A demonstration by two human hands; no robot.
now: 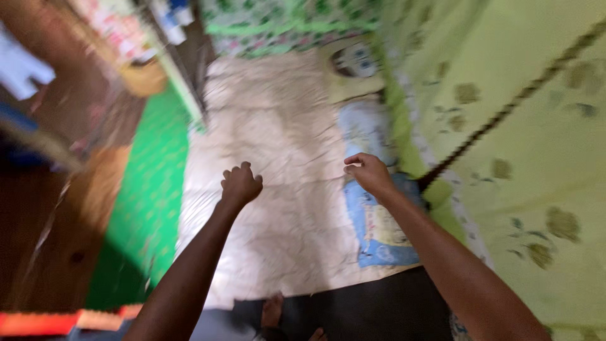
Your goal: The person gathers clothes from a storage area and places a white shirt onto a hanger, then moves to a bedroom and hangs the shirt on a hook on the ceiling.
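Two bare hands were extended over a pale, wrinkled sheet [278, 158] spread flat on a mattress on the floor. The left hand [240, 185] was curled into a loose fist above the middle of the sheet; its grip was narrow, and because of motion blur I could not tell whether any fabric was pinched in it. The right hand [369, 173] was held over the sheet's right edge, fingers bent inward in a narrow grip, above a blue printed cushion [375, 227]; whether it was holding anything could not be determined either. The blue cushion lay lengthwise along the right border of the sheet. Beyond it, at the far right corner, rested a yellowish pillow [353, 66] with a round dark-and-white print. A yellow-green patterned curtain [536, 126] occupied the right side of the view, crossed by a dark cord [505, 110] running diagonally towards the right hand. A green mat [148, 196] lay just beside the sheet's left edge, with brown wooden floor [44, 240] further left. A bare foot [273, 311] was visible at the near edge of the sheet.
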